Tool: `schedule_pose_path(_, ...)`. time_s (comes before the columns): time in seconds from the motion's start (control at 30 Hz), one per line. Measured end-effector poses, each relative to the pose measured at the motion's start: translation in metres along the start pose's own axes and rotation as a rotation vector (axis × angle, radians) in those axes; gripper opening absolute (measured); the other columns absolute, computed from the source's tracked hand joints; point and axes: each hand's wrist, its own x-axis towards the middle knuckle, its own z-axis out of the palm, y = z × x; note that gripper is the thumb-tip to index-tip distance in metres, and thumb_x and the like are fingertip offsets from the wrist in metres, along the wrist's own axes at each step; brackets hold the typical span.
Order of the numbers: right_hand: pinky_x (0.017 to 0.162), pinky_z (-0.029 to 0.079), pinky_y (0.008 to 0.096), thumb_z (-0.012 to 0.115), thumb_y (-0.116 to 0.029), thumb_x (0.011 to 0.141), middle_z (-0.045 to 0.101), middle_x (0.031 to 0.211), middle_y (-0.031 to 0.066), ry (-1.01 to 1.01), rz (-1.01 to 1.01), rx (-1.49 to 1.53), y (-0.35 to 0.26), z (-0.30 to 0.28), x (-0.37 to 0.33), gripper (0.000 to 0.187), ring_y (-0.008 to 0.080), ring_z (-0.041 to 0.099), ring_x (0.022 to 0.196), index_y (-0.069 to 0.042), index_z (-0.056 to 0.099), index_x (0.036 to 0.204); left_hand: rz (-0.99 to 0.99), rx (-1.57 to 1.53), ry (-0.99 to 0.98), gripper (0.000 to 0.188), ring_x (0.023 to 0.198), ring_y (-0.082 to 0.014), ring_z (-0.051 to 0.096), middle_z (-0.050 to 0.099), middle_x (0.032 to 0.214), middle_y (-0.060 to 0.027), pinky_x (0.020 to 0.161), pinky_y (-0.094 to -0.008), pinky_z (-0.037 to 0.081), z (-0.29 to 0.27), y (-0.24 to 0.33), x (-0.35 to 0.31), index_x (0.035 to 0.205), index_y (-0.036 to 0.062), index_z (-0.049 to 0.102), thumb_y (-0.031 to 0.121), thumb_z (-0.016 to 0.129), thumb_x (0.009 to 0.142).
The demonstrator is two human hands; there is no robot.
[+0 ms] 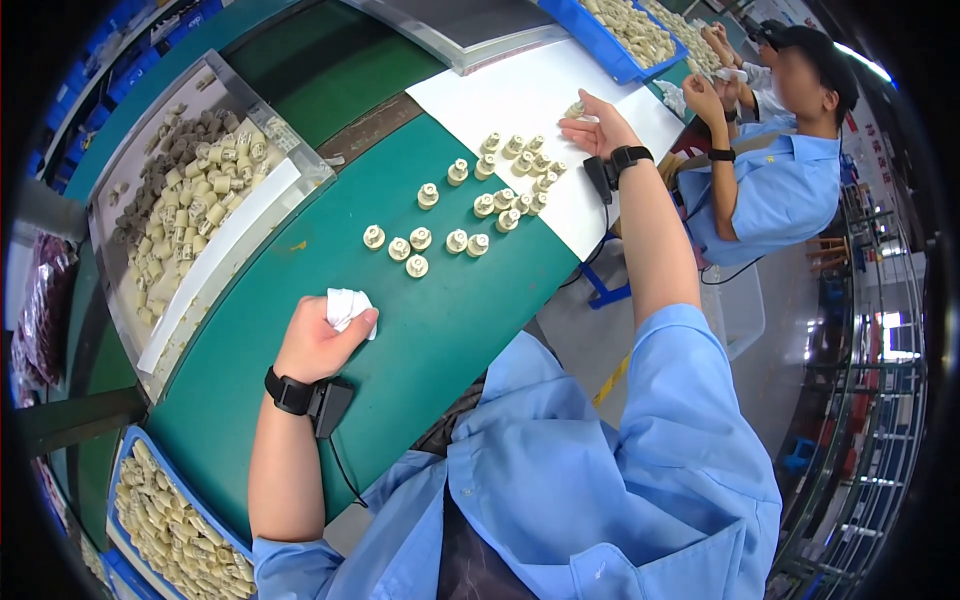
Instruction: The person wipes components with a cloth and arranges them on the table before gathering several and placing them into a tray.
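Near the table's front edge my left hand (325, 338) is closed around a crumpled white cloth (349, 308). My right hand (604, 125) reaches to the far right over a white sheet (470, 92), fingers stretched and apart. Between its fingertips is a small cream plastic fitting (575, 110); whether they touch it is hard to see. Several similar cream fittings, each with a wide round base and narrower top, stand upright between my hands. Some are on the green table (330, 250), such as one fitting (417, 266); others stand on the sheet in a cluster.
On the left, a shallow tray (305, 178) holds cream and grey pieces. Blue bins of cream parts stand at lower left (215, 535) and the top right (625, 75). A co-worker (765, 180) in a blue shirt sits at right, hands raised. A cable hangs from my left wristband.
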Motion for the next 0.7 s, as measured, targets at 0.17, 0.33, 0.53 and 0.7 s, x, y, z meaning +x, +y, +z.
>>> schedule_pose_path(0.17, 0.059, 0.06, 0.0239, 0.059, -0.044, 0.095, 0.071, 0.098, 0.0216, -0.117, 0.045, 0.031, 0.014, -0.021, -0.01, 0.051, 0.021, 0.073, 0.076, 0.003, 0.057, 0.116, 0.035, 0.005, -0.032, 0.021, 0.054, -0.0121, 0.05, 0.057, 0.06, -0.0032, 0.053, -0.0281, 0.04, -0.001, -0.004, 0.001, 0.074, 0.0037, 0.065, 0.017, 0.065, 0.09)
schedule_pose_path(0.33, 0.058, 0.06, 0.0258, 0.057, -0.044, 0.096, 0.072, 0.089, 0.0194, -0.157, 0.072, 0.003, 0.039, -0.024, -0.075, 0.05, 0.0206, 0.072, 0.072, 0.004, 0.061, 0.109, -0.012, 0.017, -0.013, 0.022, 0.054, -0.0122, 0.049, 0.057, 0.06, -0.0033, 0.053, -0.0283, 0.039, 0.0, 0.001, 0.0, 0.074, 0.0038, 0.064, 0.017, 0.065, 0.09)
schedule_pose_path(0.53, 0.059, 0.061, 0.0268, 0.058, -0.044, 0.096, 0.071, 0.084, 0.0189, -0.19, 0.153, -0.127, 0.043, -0.001, -0.109, 0.05, 0.0218, 0.072, 0.068, 0.005, 0.061, 0.109, -0.008, -0.021, -0.004, 0.022, 0.054, -0.0107, 0.049, 0.057, 0.06, -0.0021, 0.053, -0.0278, 0.039, 0.0, -0.005, 0.0, 0.073, 0.003, 0.064, 0.017, 0.066, 0.09)
schedule_pose_path(0.7, 0.062, 0.061, 0.0274, 0.058, -0.043, 0.096, 0.071, 0.085, 0.0191, -0.154, 0.144, -0.144, 0.045, 0.0, -0.115, 0.049, 0.022, 0.072, 0.07, 0.003, 0.06, 0.11, -0.015, -0.032, 0.01, 0.022, 0.055, -0.01, 0.049, 0.058, 0.061, -0.0012, 0.053, -0.0273, 0.039, 0.002, 0.0, 0.0, 0.073, 0.0027, 0.064, 0.016, 0.067, 0.09)
